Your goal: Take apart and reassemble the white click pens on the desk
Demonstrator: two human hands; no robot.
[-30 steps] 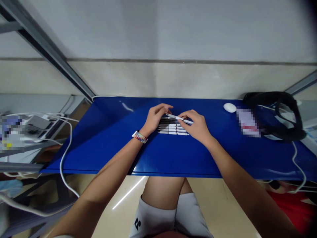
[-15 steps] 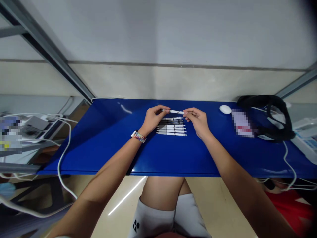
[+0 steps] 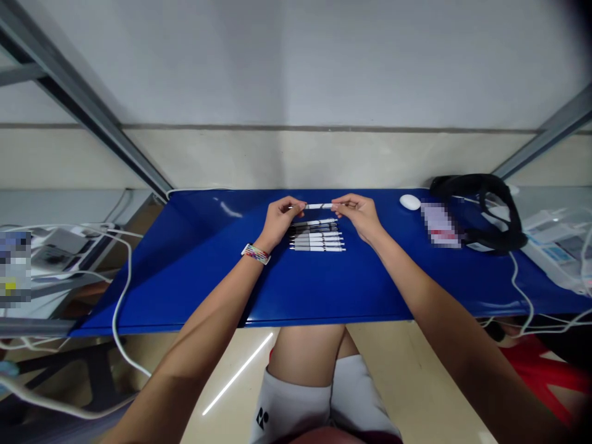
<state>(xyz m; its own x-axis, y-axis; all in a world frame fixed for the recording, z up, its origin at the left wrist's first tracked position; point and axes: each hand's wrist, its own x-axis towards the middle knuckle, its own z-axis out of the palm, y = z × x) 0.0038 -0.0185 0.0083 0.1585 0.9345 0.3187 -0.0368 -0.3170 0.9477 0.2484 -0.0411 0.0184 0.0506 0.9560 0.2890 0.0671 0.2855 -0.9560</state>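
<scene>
A white pen (image 3: pixel 319 206) lies level between my two hands, just beyond a row of pens. My left hand (image 3: pixel 280 217) pinches its left end. At its right end, the fingers of my right hand (image 3: pixel 358 214) are closed on it. Nearer to me, several white and dark pens (image 3: pixel 319 237) rest side by side on the blue table (image 3: pixel 296 283), their tips to the left. The tips of the far ones are partly hidden by my left hand.
On the right stand a white oval object (image 3: pixel 410 202), a blurred pale packet (image 3: pixel 440 225) and a black headset-like band (image 3: pixel 499 240). White cables (image 3: pixel 123 296) hang over the table's left edge. A wall (image 3: pixel 277 160) runs behind, with grey metal posts (image 3: pixel 134 148) at either side.
The held pen is now slightly farther from the row and more level. My right hand has moved a little away from the row, and the view has shifted slightly.
</scene>
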